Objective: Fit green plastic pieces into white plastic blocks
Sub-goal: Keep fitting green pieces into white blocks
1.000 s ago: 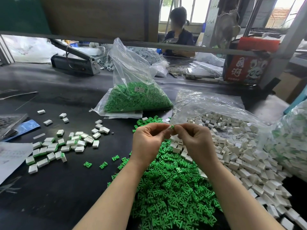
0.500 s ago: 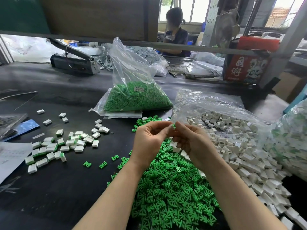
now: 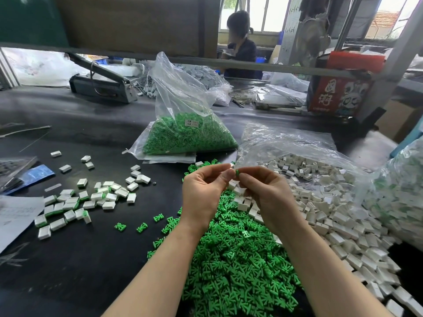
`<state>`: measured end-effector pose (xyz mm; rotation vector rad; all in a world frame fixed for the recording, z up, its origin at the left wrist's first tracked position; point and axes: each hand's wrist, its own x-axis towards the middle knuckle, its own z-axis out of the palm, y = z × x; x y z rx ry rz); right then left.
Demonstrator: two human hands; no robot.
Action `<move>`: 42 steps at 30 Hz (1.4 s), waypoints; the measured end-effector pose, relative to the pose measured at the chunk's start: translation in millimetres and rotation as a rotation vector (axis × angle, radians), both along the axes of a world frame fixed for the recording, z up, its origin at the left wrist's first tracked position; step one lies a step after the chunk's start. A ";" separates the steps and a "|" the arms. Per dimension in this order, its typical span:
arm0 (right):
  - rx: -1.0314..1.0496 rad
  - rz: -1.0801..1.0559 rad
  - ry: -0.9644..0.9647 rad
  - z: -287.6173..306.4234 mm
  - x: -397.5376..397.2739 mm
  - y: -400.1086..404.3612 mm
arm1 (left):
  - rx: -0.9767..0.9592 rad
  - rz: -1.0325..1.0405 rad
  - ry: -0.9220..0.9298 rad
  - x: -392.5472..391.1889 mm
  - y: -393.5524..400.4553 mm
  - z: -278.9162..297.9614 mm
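My left hand [image 3: 203, 193] and my right hand [image 3: 265, 195] meet fingertip to fingertip above the table's middle. My right hand pinches a small green piece [image 3: 237, 173]. My left thumb and index finger curl against it, and a white block [image 3: 231, 165] shows only as a small edge at the left index fingertip. Below my hands lies a big loose pile of green pieces [image 3: 235, 259]. To its right, a pile of white blocks [image 3: 332, 202] spills from a clear bag.
White blocks with green inserts [image 3: 84, 197] lie scattered at the left, near a sheet of paper [image 3: 13, 216]. A bag of green pieces [image 3: 187, 136] stands behind my hands. Another full bag [image 3: 398, 191] sits far right. A heat sealer [image 3: 100, 85], a red box [image 3: 338, 88] and a seated person [image 3: 242, 46] are at the back.
Both hands have stayed together at the same spot. The fingertips have shifted slightly, and the green piece now shows more plainly between them.
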<state>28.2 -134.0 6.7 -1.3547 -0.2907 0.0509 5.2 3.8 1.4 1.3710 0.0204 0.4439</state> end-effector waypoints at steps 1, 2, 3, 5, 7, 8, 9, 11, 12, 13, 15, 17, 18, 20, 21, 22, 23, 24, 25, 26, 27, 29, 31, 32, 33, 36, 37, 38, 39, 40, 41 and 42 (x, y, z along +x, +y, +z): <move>-0.024 -0.016 -0.033 0.1 -0.2 0.0 | -0.002 0.001 0.009 -0.1 -0.2 0.2; -0.045 -0.027 -0.068 0.0 -0.9 -0.3 | 0.000 0.003 0.018 -0.4 -0.3 0.5; -0.061 -0.033 -0.099 0.0 -1.7 -0.5 | 0.007 0.009 0.023 -0.8 -0.7 0.8; -0.071 -0.038 -0.142 0.2 -3.2 -0.1 | 0.032 0.024 0.027 -1.7 -1.3 1.2; -0.076 -0.039 -0.166 0.5 -4.1 1.0 | 0.055 0.035 0.027 -3.0 -1.3 2.0; -0.079 -0.037 -0.174 0.9 -4.5 1.5 | 0.070 0.041 0.025 -3.8 -1.1 2.4; -0.081 -0.034 -0.180 1.2 -4.8 1.8 | 0.081 0.045 0.023 -4.5 -0.9 2.8; -0.085 -0.024 -0.192 1.0 -4.7 1.9 | 0.092 0.045 0.019 -5.8 -0.6 3.6; -0.088 -0.022 -0.197 0.8 -4.7 1.6 | 0.095 0.045 0.015 -6.3 -0.3 3.7; -0.091 -0.021 -0.202 0.6 -4.4 1.5 | 0.100 0.046 0.010 -6.6 -0.3 3.8; -0.094 -0.015 -0.205 -0.1 -3.7 1.4 | 0.106 0.048 -0.001 -7.0 -0.9 3.6; -0.097 0.000 -0.208 -1.1 -2.7 1.0 | 0.116 0.056 -0.012 -7.6 -1.5 3.7; -0.096 0.007 -0.209 -1.3 -2.5 0.8 | 0.121 0.061 -0.016 -7.7 -1.6 3.8; -0.090 0.013 -0.208 -1.5 -2.1 0.1 | 0.123 0.062 -0.026 -7.5 -1.6 3.7; -0.091 0.018 -0.209 -1.5 -1.8 0.1 | 0.120 0.061 -0.031 -7.4 -1.6 3.6; -0.095 0.028 -0.208 -1.7 -1.6 -0.1 | 0.114 0.062 -0.037 -7.5 -1.4 3.4; -0.097 0.042 -0.201 -2.1 -1.2 0.0 | 0.106 0.061 -0.047 -7.8 -1.4 3.4; -0.092 0.056 -0.186 -2.7 -0.8 0.1 | 0.097 0.057 -0.064 -8.4 -1.4 3.5; -0.085 0.070 -0.166 -3.2 -0.3 0.2 | 0.087 0.046 -0.084 -9.1 -1.5 3.9; -0.083 0.084 -0.147 -3.5 -0.1 0.3 | 0.078 0.031 -0.106 -10.0 -1.5 4.3; -0.086 0.097 -0.133 -3.5 -0.3 0.4 | 0.076 0.017 -0.128 -10.8 -1.5 5.0; -0.093 0.127 -0.121 -2.9 -0.8 0.0 | 0.084 0.001 -0.161 -11.7 -0.9 6.1; -0.093 0.161 -0.120 -2.3 -1.2 -0.7 | 0.083 -0.015 -0.171 -11.2 -0.8 6.5; -0.099 0.175 -0.124 -1.7 -2.1 -1.0 | 0.077 -0.023 -0.170 -10.9 -0.9 6.4; -0.112 0.189 -0.131 -0.7 -2.9 -0.9 | 0.067 -0.034 -0.167 -10.9 -1.1 6.2; -0.179 0.219 -0.165 1.2 -5.1 -0.4 | 0.038 -0.073 -0.167 -10.7 -0.4 4.8; -0.202 0.216 -0.178 1.6 -5.8 0.0 | 0.040 -0.078 -0.171 -10.3 0.1 4.1; -0.219 0.204 -0.186 1.9 -6.3 0.6 | 0.043 -0.081 -0.174 -10.1 0.7 3.5; -0.233 0.187 -0.189 1.9 -6.6 1.2 | 0.043 -0.081 -0.176 -9.6 1.0 3.0; -0.242 0.168 -0.192 1.7 -6.5 1.6 | 0.043 -0.080 -0.179 -9.0 1.4 2.6; -0.247 0.153 -0.196 1.5 -6.4 2.0 | 0.047 -0.079 -0.186 -8.3 1.6 2.3; -0.249 0.146 -0.204 1.2 -6.3 2.4 | 0.052 -0.080 -0.195 -7.9 1.8 1.8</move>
